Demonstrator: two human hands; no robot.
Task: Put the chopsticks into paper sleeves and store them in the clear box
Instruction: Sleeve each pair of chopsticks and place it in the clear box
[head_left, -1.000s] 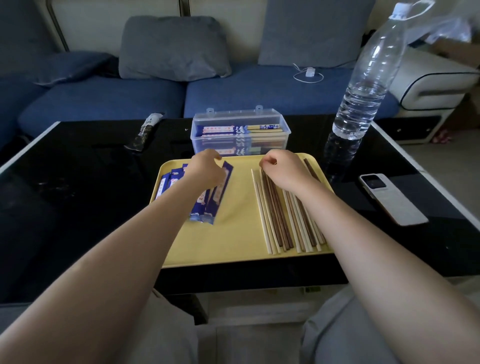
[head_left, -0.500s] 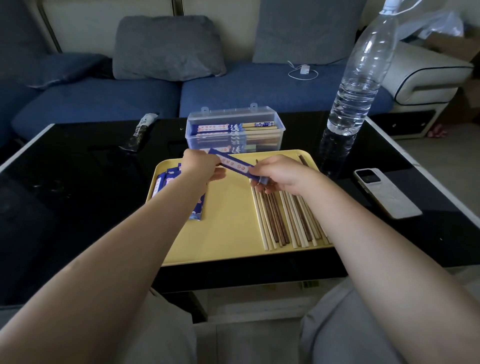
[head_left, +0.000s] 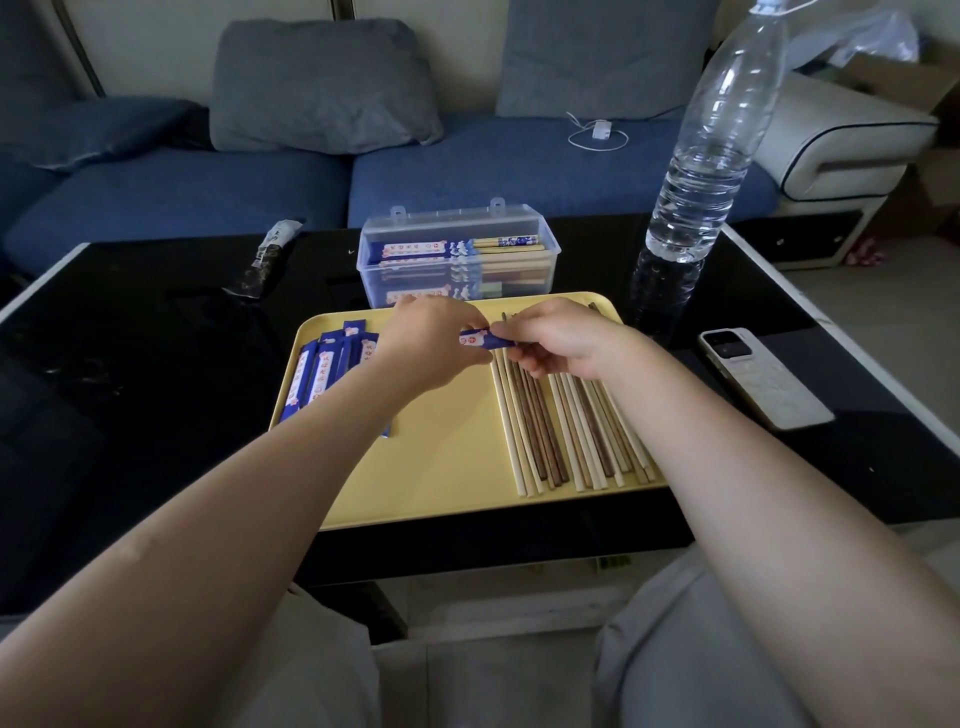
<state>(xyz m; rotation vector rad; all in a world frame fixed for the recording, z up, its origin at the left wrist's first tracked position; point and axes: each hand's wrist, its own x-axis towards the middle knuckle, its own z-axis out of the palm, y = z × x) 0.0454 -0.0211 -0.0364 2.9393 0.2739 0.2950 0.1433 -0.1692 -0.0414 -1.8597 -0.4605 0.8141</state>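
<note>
Currently, the left hand (head_left: 431, 340) and the right hand (head_left: 558, 338) meet above the far middle of the yellow tray (head_left: 452, 467). Between them runs a blue paper sleeve (head_left: 485, 339): the left fingers pinch its left portion, and the right fingers curl around its right end. Whether a chopstick is already inside the sleeve cannot be determined.

Directly beneath and nearer than the right fingers, the loose chopsticks (head_left: 566, 431), pale and dark, lie side by side on the tray. Left of the left fingers, partly under the left forearm, lies the stack of empty sleeves (head_left: 324, 371). Just beyond both sets of fingers, the clear box (head_left: 457, 265) stands on the black counter (head_left: 135, 364), containing sleeved chopsticks. Right of the right fingers stand a water bottle (head_left: 698, 171) and a phone (head_left: 758, 376).
</note>
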